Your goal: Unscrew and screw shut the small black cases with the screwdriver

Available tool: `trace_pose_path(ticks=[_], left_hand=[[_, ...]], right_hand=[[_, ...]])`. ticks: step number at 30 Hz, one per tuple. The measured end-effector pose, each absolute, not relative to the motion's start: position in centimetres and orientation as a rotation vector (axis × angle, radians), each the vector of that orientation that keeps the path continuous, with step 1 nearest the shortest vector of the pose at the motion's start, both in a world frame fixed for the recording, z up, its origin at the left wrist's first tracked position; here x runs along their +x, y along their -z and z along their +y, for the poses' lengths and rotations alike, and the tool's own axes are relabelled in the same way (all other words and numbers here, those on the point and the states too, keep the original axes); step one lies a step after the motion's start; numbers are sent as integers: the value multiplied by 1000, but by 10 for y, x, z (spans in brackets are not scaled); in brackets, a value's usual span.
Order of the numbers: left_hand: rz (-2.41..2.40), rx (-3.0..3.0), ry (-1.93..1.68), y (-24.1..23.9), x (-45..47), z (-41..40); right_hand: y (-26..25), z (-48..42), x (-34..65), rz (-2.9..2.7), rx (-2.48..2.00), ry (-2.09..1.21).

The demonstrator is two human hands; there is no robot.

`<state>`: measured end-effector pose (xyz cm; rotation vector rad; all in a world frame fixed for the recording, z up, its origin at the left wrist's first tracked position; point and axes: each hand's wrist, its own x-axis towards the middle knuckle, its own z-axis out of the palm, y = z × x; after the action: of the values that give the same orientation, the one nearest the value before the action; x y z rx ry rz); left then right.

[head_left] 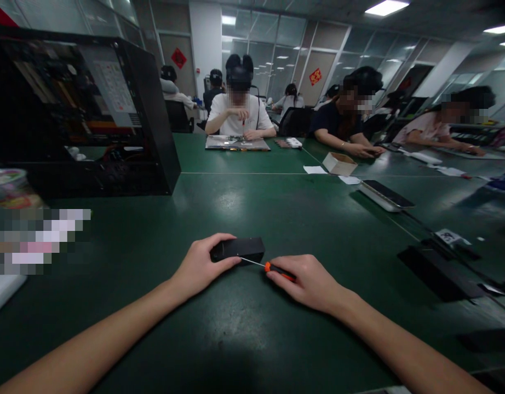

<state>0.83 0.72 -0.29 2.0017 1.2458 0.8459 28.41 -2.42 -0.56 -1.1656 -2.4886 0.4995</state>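
Note:
A small black rectangular box (242, 249) lies on the green table (252, 213) just in front of me. My left hand (201, 265) is wrapped round the box's left end, thumb along its near side. My right hand (308, 282) is closed on a thin screwdriver with an orange handle (277, 270). Its metal shaft points left and its tip touches the near side of the box.
A large open black computer case (84, 109) stands at the back left, a printed cup (8, 189) beside it. Black flat parts (437, 271) lie at the right, a white-edged device (384, 195) and a small cardboard box (338, 163) farther back. Several other people sit working across the table.

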Motion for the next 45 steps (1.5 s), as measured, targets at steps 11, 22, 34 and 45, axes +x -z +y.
trace_pose_path(ticks=[11,22,34,45], left_hand=[[1201,2008,-843,1,10,6],[1196,1847,-934,3,8,11],[1461,2142,-893,8,-22,44],[1431,2362,-829,14,-30,50]], right_hand=[[8,-25,277,-2462,-1140,-455],[11,-18,286,-2462,-1024,-427],[17,-4,288,-2155,-1500,-365],[-2,-2,281,-2305,-1276,-187]])
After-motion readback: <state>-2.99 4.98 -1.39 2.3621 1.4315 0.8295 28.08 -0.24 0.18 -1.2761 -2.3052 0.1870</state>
